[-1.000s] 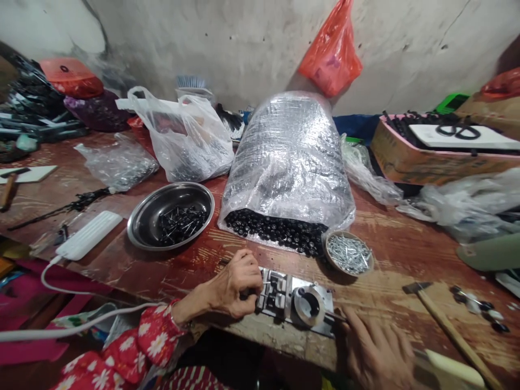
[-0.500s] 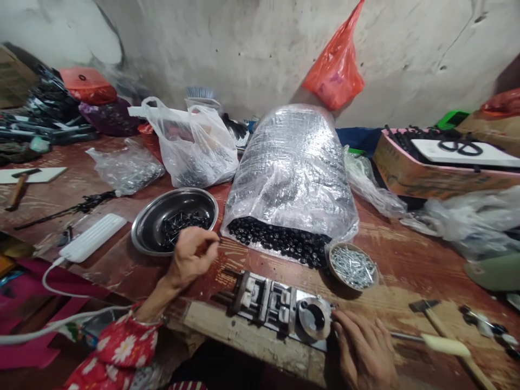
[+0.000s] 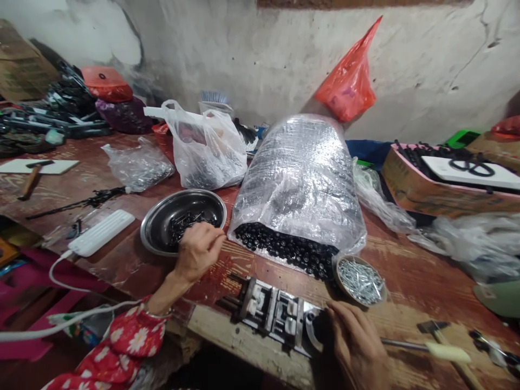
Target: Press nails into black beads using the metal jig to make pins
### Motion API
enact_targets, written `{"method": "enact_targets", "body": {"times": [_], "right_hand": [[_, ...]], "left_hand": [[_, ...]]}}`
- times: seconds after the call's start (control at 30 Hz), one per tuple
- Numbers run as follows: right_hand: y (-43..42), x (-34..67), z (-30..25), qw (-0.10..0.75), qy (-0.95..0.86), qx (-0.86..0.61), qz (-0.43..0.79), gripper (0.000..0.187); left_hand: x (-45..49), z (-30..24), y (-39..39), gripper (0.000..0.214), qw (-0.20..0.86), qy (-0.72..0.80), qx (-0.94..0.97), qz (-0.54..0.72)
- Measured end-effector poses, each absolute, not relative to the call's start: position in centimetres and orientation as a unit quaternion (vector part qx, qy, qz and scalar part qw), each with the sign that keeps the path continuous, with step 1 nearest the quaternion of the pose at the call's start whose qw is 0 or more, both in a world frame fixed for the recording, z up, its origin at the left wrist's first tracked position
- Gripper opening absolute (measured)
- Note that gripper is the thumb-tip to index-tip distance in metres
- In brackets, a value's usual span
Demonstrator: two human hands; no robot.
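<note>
My left hand [image 3: 199, 250] is closed in a pinch by the right rim of a steel bowl [image 3: 148, 238], which holds black screws or similar small pieces [image 3: 184, 222]. What the pinch holds, if anything, is hidden. At the table's front edge lies a metal clamping jig [image 3: 272, 314] with a round ring [image 3: 312, 330] at its right end. Fingers of my right hand [image 3: 357, 338] curl closed over that ring, next to a dark shape I cannot make out. Behind the jig, a silvery bubble-wrap bag [image 3: 300, 173] opens toward me, showing small round black parts [image 3: 288, 249].
A small bowl of silver screws [image 3: 361, 279] stands by the bag. Right of my right hand lie a pale-handled screwdriver [image 3: 449, 352] and a hammer [image 3: 434, 327]. A white power strip [image 3: 101, 232], plastic bag [image 3: 207, 146] and carton [image 3: 426, 184] surround the work area.
My right hand has moved from beside the ring to over it, partly covering it. My left hand stays pinched near the bowl, slightly closer to its rim. The whole view has shifted slightly.
</note>
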State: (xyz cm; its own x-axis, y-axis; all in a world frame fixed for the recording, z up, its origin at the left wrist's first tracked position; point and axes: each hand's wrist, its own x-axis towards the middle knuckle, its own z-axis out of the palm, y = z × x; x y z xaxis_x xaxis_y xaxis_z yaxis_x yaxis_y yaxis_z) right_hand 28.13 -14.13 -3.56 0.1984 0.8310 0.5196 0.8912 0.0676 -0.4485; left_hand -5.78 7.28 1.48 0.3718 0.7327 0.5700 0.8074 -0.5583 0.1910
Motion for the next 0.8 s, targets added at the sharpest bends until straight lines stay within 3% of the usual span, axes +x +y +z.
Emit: {"method": "enact_targets", "body": {"times": [0.17, 0.4, 0.6, 0.8], "right_hand": [[-8.2, 26.3, -1.3, 0.345, -0.651, -0.676, 0.02, 0.022], [-0.3, 24.8, -1.8, 0.238, -0.702, -0.672, 0.012, 0.029], [0.2, 24.7, -2.2, 0.249, -0.696, -0.674, 0.019, 0.016], [-3.2, 25.4, -0.9, 0.322, -0.658, -0.678, 0.057, 0.011]], "left_hand": [[0.3, -0.7, 6.9, 0.014, -0.017, -0.371, -0.906, -0.203], [1.7, -3.1, 8.4, 0.012, -0.02, -0.359, -0.913, -0.195], [1.2, -3.8, 8.5, 0.013, -0.027, -0.35, -0.916, -0.195], [1.0, -4.2, 8.4, 0.012, -0.055, -0.357, -0.91, -0.204]]}}
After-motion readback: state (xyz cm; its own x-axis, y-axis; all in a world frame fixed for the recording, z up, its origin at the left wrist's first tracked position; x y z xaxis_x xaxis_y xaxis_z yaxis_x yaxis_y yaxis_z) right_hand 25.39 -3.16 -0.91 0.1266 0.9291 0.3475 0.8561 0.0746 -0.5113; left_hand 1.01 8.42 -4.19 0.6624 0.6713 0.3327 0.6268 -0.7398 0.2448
